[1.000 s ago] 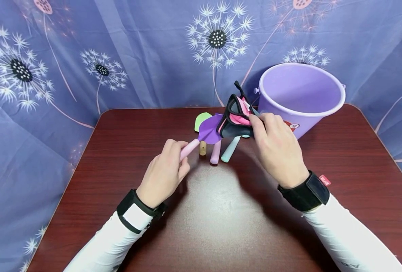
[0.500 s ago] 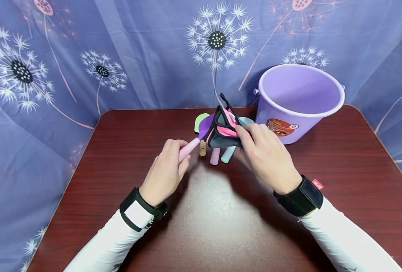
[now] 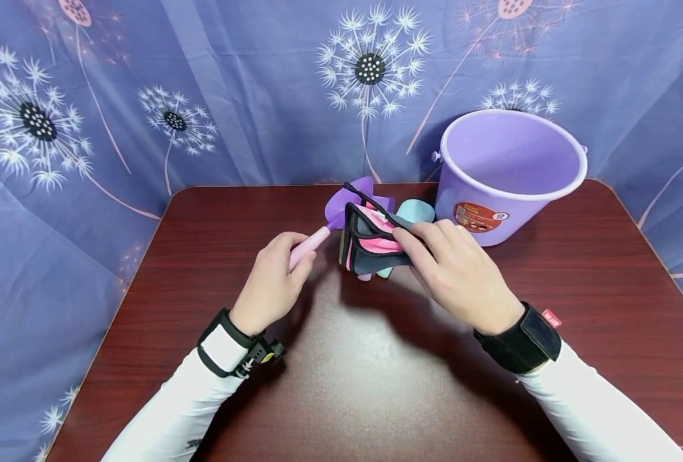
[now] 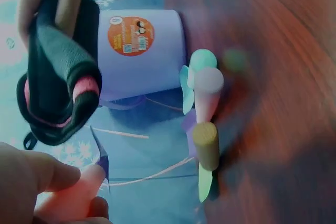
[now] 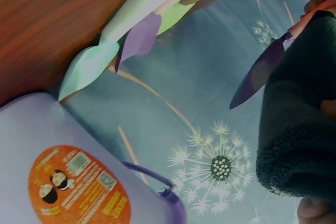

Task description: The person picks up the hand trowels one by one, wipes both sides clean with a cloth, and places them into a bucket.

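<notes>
My left hand point(image 3: 272, 276) grips the pink handle of a spatula point(image 3: 312, 246) with a purple blade, held above the table. My right hand point(image 3: 459, 276) pinches a folded dark grey cloth point(image 3: 376, 253) with pink lining and black edging, close beside that blade. Beneath and behind the cloth lie several more spatulas, partly hidden in the head view: one mint point(image 3: 415, 210), and, clearer in the left wrist view, one with a tan handle point(image 4: 206, 148) and a green blade. A second pink handle point(image 4: 208, 95) lies between them.
A purple bucket point(image 3: 515, 218) with an orange label stands upright at the back right of the dark red wooden table point(image 3: 376, 385). A blue curtain point(image 3: 249, 96) printed with dandelions hangs right behind the table's back edge.
My right hand has brought the cloth left and nearer to me, over the lying spatulas. The spatula in my left hand has shifted slightly left. The mint blade shows more, the green one less.
</notes>
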`<action>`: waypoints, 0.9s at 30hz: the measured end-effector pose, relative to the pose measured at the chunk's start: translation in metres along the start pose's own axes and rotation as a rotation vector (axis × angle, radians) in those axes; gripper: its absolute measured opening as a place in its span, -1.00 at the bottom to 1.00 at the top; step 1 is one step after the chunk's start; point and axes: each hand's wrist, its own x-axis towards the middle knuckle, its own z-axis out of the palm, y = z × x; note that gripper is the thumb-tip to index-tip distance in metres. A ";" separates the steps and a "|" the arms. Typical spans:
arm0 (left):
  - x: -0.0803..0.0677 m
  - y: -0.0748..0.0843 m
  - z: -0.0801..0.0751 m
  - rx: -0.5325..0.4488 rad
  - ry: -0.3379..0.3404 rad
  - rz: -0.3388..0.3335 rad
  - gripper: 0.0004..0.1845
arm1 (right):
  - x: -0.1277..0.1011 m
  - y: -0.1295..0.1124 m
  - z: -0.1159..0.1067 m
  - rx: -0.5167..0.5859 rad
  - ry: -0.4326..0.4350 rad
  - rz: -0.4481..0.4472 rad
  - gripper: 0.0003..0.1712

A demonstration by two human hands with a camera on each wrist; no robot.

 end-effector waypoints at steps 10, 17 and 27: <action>0.004 -0.001 -0.009 -0.299 -0.181 -0.219 -0.74 | -0.003 0.010 -0.006 -0.008 0.071 -0.044 -0.62; 0.002 0.006 -0.013 -0.586 -0.326 -0.303 -0.71 | 0.001 0.010 -0.004 -0.013 0.102 -0.079 -0.65; -0.002 0.004 -0.016 -0.605 -0.401 -0.263 -0.69 | -0.002 0.020 0.002 0.044 0.080 0.053 -0.60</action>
